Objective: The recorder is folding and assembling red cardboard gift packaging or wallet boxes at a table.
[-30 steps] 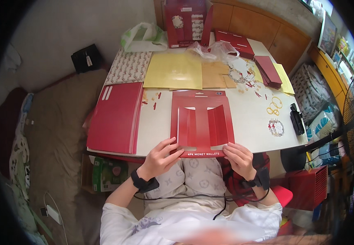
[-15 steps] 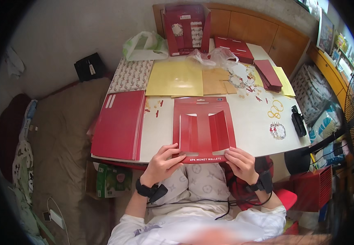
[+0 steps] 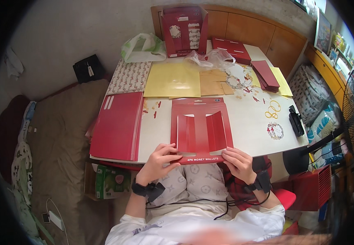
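The left hand [image 3: 159,163], fingers bent and slightly parted, holds the near left corner of a glossy red card sleeve [image 3: 201,132]. This lies midway along the tabletop's [image 3: 248,132] near edge, angled panels within its cut-out; the right hand [image 3: 239,164], fingers close together, holds its near right corner.

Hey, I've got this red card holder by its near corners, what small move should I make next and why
I'd perhaps nudge the red card holder slightly farther onto the white table: its near edge appears to reach the table's near edge, and your left hand and right hand hold its near corners, so it may slide squarely.
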### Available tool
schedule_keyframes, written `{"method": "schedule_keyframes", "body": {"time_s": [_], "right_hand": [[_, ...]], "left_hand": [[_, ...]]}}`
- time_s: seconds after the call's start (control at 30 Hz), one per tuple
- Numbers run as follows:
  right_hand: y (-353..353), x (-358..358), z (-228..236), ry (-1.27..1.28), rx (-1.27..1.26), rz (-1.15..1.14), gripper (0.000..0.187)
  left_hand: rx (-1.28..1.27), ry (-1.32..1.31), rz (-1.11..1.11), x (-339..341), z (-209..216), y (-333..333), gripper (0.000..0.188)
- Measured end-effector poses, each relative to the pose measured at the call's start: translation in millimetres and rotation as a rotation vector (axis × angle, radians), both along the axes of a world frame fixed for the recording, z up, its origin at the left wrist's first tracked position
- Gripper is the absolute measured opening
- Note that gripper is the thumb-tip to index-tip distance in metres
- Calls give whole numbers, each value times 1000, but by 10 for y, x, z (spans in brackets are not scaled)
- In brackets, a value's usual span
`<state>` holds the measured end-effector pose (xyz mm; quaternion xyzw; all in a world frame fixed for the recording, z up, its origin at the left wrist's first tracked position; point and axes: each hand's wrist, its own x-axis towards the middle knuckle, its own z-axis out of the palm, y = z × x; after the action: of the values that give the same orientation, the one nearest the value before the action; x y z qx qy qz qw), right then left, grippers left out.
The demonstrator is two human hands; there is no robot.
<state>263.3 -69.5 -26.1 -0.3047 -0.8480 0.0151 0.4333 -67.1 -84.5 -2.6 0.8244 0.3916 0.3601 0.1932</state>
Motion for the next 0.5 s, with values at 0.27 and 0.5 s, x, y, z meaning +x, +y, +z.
{"method": "schedule_keyframes", "body": {"time_s": [0.27, 0.5], "right_hand": [[4, -13, -6, 5, 4, 0, 23], [-8, -6, 16, -2, 24, -3, 23]], "left_hand": [[-11, -26, 5, -9, -28, 1, 28], [69, -22, 20, 29, -55, -32, 27]]}}
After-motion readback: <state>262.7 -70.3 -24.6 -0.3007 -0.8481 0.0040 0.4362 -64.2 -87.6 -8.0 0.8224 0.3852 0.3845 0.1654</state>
